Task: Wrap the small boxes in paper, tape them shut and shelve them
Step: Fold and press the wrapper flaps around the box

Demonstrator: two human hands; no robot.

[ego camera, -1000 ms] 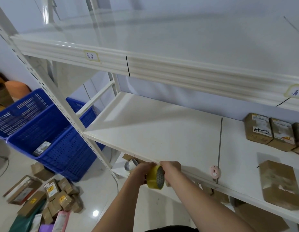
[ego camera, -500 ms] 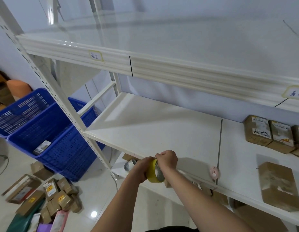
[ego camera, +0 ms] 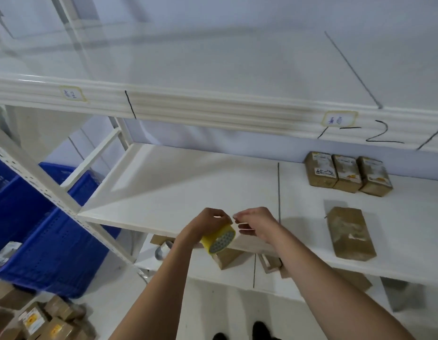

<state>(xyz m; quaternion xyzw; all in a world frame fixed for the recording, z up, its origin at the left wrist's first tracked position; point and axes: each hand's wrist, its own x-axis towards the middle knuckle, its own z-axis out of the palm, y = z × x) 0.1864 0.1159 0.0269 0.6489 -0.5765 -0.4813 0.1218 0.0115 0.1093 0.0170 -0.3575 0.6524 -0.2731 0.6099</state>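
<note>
- Head view: the left hand (ego camera: 208, 223) grips the yellow tape roll (ego camera: 219, 239) and holds it up by the front edge of the middle shelf (ego camera: 188, 192), likely so it stays put while the tape is pulled.
- The right hand (ego camera: 256, 224) is just beside the roll with its fingers curled, as if pinching the loose tape end to pull it out. The tape is clear, so I cannot tell if the hand really has it.
- One wrapped box (ego camera: 350, 233) lies flat near the front of the shelf, well apart from the hands. It looks like it waits there for its tape.
- Three wrapped boxes (ego camera: 348, 174) stand side by side, touching, at the back of the shelf. They seem done and put away.
- More small boxes (ego camera: 48, 322) lie in a heap on the floor, near the blue baskets (ego camera: 41, 241). They probably still need wrapping.
</note>
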